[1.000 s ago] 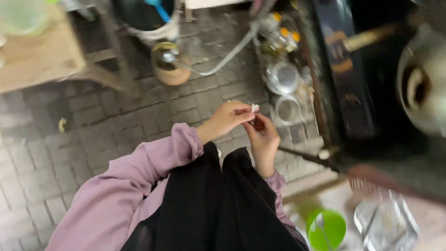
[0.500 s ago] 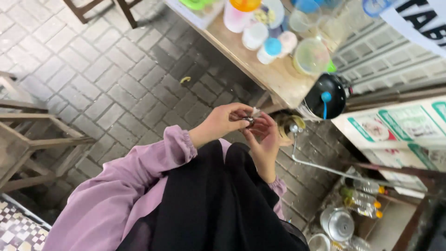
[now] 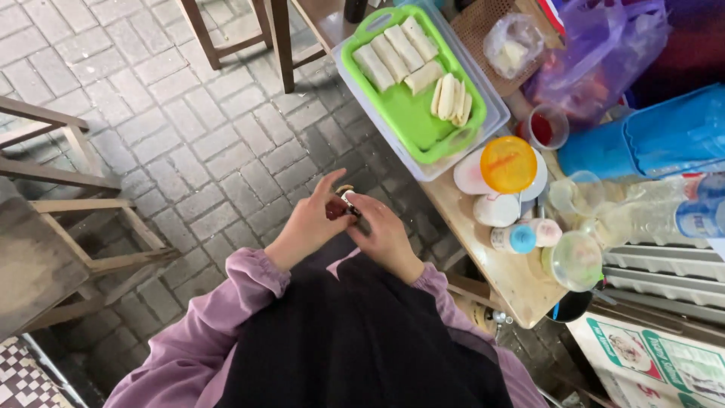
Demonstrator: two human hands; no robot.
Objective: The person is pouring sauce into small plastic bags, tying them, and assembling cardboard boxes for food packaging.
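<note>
Since half a second ago the view has swung, bringing a green tray (image 3: 411, 113) of rolls up beyond the grip. A small dark object (image 3: 341, 206) sits pinched between both hands at lap height: left hand (image 3: 310, 223) and right hand (image 3: 385, 230) both closed on it. Steady fingertip pressure seems wise. An orange lid (image 3: 508, 164) lies on the table (image 3: 513, 279), right of the grip.

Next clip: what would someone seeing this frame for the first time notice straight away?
The bright green tray of pale rolls on the table at upper centre stands out most, with an orange lid just below it. At centre, the left hand and right hand meet around a small dark object above the brick paving.
</note>
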